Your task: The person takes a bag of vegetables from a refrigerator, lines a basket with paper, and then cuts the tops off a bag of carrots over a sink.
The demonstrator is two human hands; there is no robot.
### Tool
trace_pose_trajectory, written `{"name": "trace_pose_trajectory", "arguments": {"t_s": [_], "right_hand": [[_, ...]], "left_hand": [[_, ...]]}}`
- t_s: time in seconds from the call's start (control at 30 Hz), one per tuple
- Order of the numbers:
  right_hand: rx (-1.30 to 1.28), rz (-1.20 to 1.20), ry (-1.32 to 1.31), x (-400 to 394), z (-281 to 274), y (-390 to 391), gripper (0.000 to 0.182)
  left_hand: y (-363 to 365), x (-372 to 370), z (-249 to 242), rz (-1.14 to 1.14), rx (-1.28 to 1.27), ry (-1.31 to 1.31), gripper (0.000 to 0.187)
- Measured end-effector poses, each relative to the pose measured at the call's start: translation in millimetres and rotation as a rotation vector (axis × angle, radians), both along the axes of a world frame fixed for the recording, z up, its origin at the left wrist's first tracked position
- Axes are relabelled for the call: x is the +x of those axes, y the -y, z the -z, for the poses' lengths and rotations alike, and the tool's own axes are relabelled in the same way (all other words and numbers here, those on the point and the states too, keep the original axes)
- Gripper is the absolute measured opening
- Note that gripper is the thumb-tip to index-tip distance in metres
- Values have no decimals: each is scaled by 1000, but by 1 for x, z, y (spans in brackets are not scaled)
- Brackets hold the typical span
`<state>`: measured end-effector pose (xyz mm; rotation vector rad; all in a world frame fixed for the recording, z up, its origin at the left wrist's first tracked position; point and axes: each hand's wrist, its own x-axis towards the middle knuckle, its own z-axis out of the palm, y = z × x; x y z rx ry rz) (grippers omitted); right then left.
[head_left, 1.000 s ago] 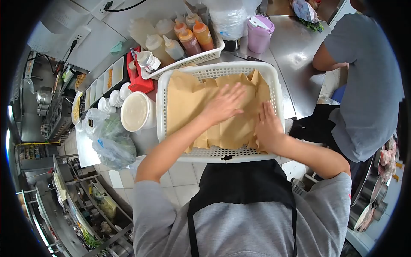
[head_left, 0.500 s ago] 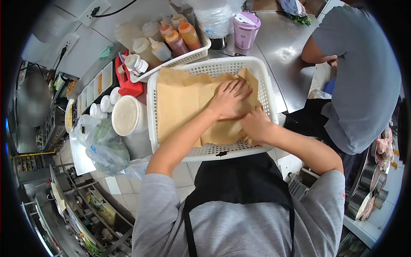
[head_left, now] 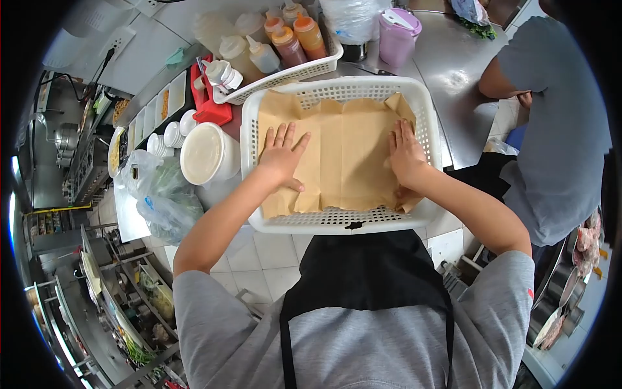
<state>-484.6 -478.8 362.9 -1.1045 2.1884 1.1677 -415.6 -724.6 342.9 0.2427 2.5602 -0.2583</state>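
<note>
Across the left part of a creased, brown paper sheet (head_left: pixel 342 149), the person's bare left hand (head_left: pixel 280 161) lies palm down, fingers fanned wide, grasping nothing. The bare right hand (head_left: pixel 407 159) rests along the sheet's right edge, fingers straight and close together, seemingly gripping nothing, though its palm is hidden from me. The sheet lies inside a white, rectangular, perforated plastic basket (head_left: pixel 298 225), crumpling at the right wall. Flat palms look the better way to smooth it, I'd judge, spreading from the middle creases outward; tugging could tear it. A round, lidded, white plastic tub (head_left: pixel 202 154) stands just beside the basket, so the left forearm wants care.
</note>
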Motion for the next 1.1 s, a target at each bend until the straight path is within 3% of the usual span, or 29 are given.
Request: {"name": "trace_pose_trajectory", "arguments": {"t_s": [0.1,0.23,0.3,0.37,0.43,0.57,0.63,0.77,0.83,0.87,0.93,0.97,1.0,1.03,1.1], "right_hand": [[-19,-67,-150,-6,32,-11,82],[-9,-24,-152,-13,52,-7,81],[-258,122,-106,-21,66,-6,92],[-230,139,-119,-19,42,10,98],[-197,161,-128,-21,26,12,104],[-173,108,-74,-31,38,3,125],[-161,73,-89,-28,41,0,131],[-137,29,-36,-27,27,-3,114],[-172,19,-58,-28,27,-7,111],[-268,14,-41,-28,26,-11,101],[-364,12,-25,-28,23,-26,91],[-537,19,125,-27,15,-39,78],[-709,28,281,-24,8,-50,66],[-707,26,292,-20,-5,-58,66],[-657,-74,511,-12,-27,-69,21]], "left_hand": [[5,11,18,5,-78,36,134],[-3,11,14,5,-177,25,137],[-13,-1,14,-45,-216,39,134],[-14,-14,22,-91,-251,57,131],[-15,-22,31,83,-281,-258,126],[-8,-23,9,-7,-182,-162,132],[-9,-20,7,44,-302,-53,137],[1,-4,22,71,-374,-22,144],[2,0,21,83,-375,-123,129],[6,2,16,82,-381,-131,129],[21,14,-1,26,137,61,91],[24,22,-15,27,137,64,91],[27,32,-31,-1,208,182,73],[29,40,-42,-36,281,301,57],[32,50,-49,64,250,294,52]]}}
